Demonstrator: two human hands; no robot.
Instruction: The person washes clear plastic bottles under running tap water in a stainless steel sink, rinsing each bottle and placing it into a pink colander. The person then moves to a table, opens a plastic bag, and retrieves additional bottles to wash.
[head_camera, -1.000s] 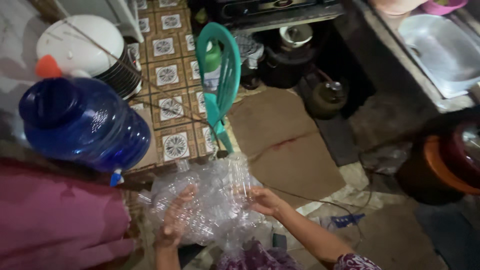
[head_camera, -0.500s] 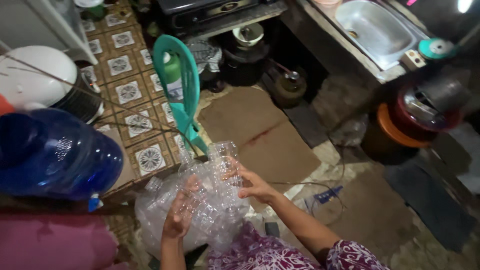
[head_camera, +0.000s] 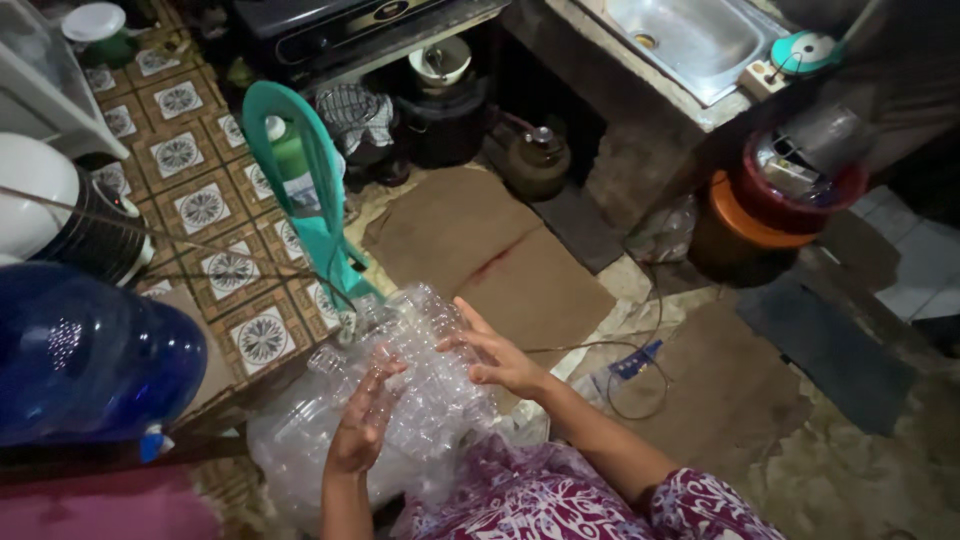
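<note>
A big clear plastic bag (head_camera: 300, 450) full of several clear plastic bottles (head_camera: 430, 340) rests in front of me on the floor. My left hand (head_camera: 362, 420) presses flat against the bag's near side, fingers apart. My right hand (head_camera: 495, 355) lies on the bottles at the bag's upper right, fingers spread. Neither hand closes around anything. My patterned purple clothing shows at the bottom.
A teal plastic chair (head_camera: 315, 200) stands just beyond the bag. A large blue water jug (head_camera: 90, 355) lies at the left, a rice cooker (head_camera: 60, 220) behind it. Cardboard sheets (head_camera: 500, 250) cover the floor. Stacked basins (head_camera: 780, 200) and a steel sink (head_camera: 690, 40) are at the right.
The view has shifted, so everything sits further left and lower in frame. My hands stay on the bag of bottles; the right hand has slid a little over the top bottles.
</note>
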